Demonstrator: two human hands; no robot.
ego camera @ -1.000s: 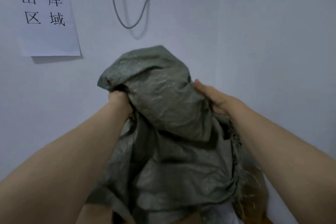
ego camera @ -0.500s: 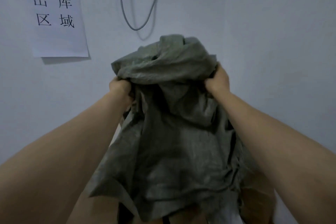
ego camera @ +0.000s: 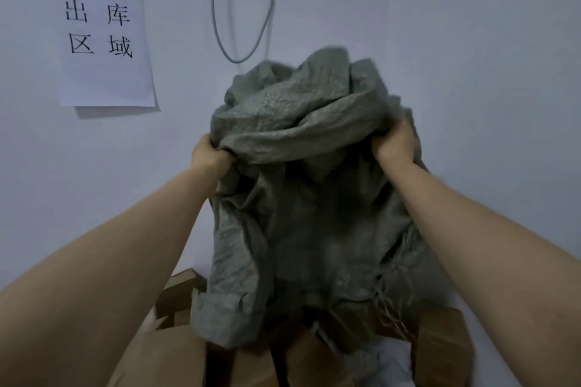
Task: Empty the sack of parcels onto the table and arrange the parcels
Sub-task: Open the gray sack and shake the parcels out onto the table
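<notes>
Sack hangs vertically, mouth apparently down, over parcels.

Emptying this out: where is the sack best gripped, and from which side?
The bunched upper end of the sack, one fistful from each side, as the left hand and right hand grip it: its frayed mouth hangs down over the cardboard parcels.

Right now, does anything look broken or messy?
Yes. The sack has a frayed edge with loose threads hanging at its lower right, and the brown parcels under it lie tumbled at different angles, not arranged yet.
</notes>
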